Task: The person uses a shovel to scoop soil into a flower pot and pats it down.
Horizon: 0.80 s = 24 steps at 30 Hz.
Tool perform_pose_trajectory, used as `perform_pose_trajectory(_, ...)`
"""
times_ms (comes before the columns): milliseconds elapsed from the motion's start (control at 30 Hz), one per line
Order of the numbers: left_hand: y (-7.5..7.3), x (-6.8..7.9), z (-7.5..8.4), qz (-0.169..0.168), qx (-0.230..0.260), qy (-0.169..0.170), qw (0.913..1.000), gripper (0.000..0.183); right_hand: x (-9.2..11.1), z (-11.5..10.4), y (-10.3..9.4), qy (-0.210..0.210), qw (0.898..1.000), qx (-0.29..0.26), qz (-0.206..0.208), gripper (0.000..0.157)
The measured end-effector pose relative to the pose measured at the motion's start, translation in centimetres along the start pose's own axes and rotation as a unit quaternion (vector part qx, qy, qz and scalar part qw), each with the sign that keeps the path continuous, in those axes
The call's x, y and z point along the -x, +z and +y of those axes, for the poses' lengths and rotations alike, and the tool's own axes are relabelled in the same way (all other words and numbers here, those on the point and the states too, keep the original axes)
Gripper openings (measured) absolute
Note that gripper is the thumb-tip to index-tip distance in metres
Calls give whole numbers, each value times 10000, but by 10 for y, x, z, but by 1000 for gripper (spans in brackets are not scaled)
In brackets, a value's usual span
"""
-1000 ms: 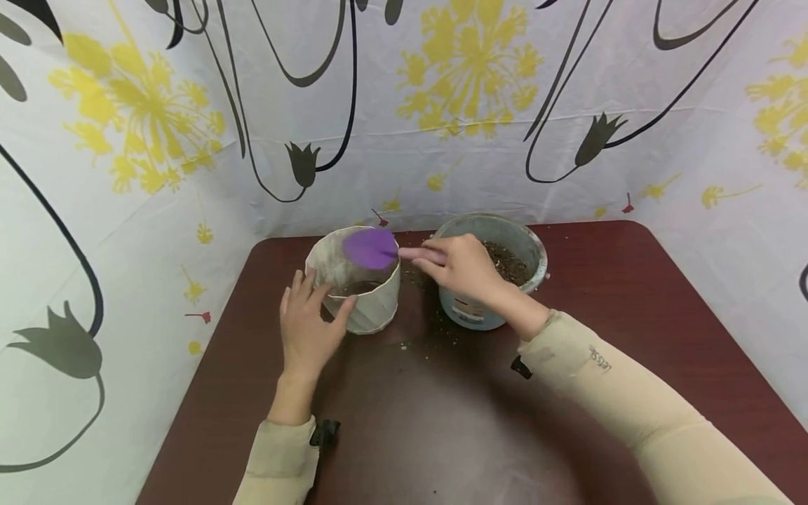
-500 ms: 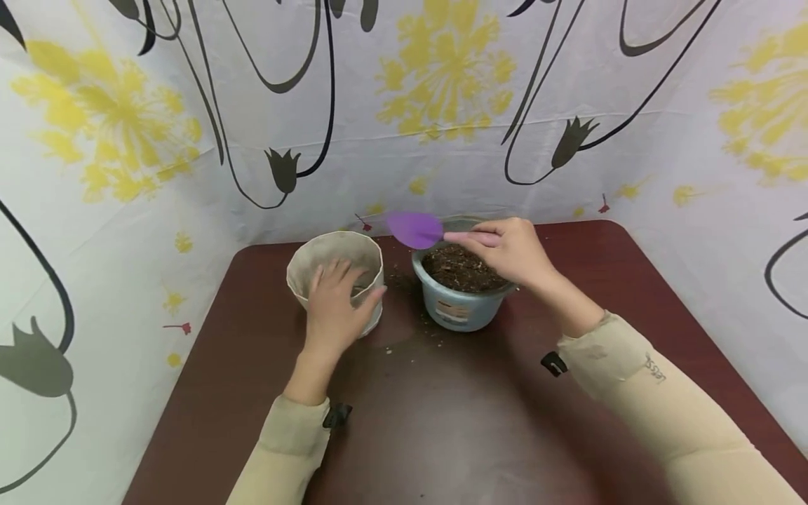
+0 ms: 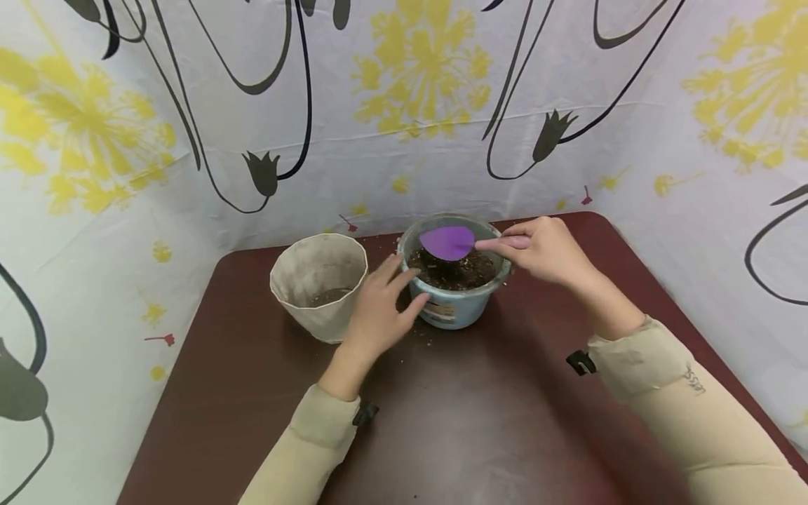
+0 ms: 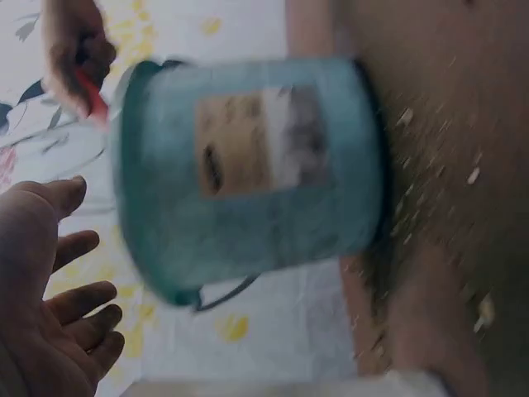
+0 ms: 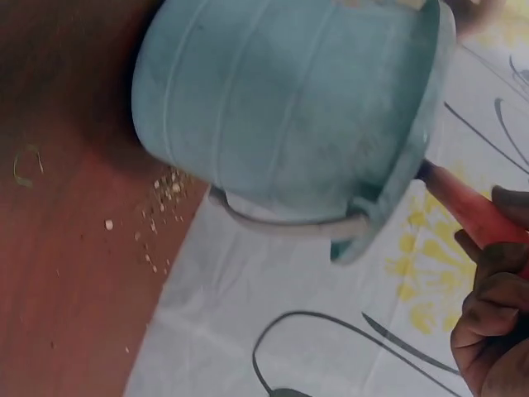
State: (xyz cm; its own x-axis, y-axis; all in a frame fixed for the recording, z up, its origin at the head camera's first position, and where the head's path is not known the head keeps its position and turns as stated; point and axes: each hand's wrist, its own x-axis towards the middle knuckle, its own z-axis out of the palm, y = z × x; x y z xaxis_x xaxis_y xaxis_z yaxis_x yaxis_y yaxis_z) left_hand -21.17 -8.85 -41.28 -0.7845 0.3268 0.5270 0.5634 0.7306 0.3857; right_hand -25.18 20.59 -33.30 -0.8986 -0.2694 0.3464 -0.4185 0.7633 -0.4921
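Observation:
My right hand (image 3: 549,251) grips the pink handle of a small trowel (image 3: 449,243), whose purple blade is above the dark soil (image 3: 470,272) inside a light-blue bucket (image 3: 461,308). In the right wrist view the handle (image 5: 469,203) looks red and its front end is hidden by the bucket's rim. My left hand (image 3: 381,305) is at the bucket's left side, fingers spread. The left wrist view shows that hand (image 4: 58,298) holding nothing, near the rim of the bucket (image 4: 248,223); contact is unclear. Left of it stands a whitish pot (image 3: 322,319) with a little soil at the bottom.
Both containers stand near the back edge of a dark red-brown table (image 3: 454,414). Crumbs of soil (image 5: 169,190) lie on the table by the bucket. A patterned white cloth (image 3: 353,175) hangs behind and at both sides.
The trowel has moved right from over the whitish pot to over the bucket and come down into its mouth. My left hand has left the pot and moved right to the bucket.

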Motion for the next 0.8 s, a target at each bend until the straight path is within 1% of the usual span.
perform_pose_trajectory(67,10,1,2,-171,46,35,9998,46,1,1,-7,-106,9993,288,-192,20)
perform_pose_trajectory(133,17,2,3,-235,50,-8,9997,47,0,-1,-14,-156,9971,637,-387,19)
perform_pose_trajectory(200,22,3,3,-194,62,-58,9998,48,-5,-6,-23,-223,9927,1061,-519,18)
perform_pose_trajectory(267,24,4,3,-101,114,-79,9999,47,-12,-15,-31,-215,9855,1544,-670,16)
perform_pose_trajectory(300,25,4,3,-57,125,-73,9999,47,-16,-21,-35,-183,9807,1796,-747,17)
perform_pose_trajectory(367,25,5,2,7,131,-58,9999,47,-25,-35,-41,-222,9695,2271,-899,25)
perform_pose_trajectory(433,24,5,2,23,147,-52,9999,46,-33,-49,-44,-276,9561,2715,-1065,31)
perform_pose_trajectory(567,22,3,1,2,172,-90,9998,46,-48,-74,-42,-532,9276,3421,-1405,28)
perform_pose_trajectory(700,21,3,1,-72,164,-108,9998,46,-63,-88,-39,-615,9041,3819,-1817,21)
perform_pose_trajectory(800,21,2,1,-119,173,-85,9997,46,-74,-93,-39,-478,8897,3937,-2260,19)
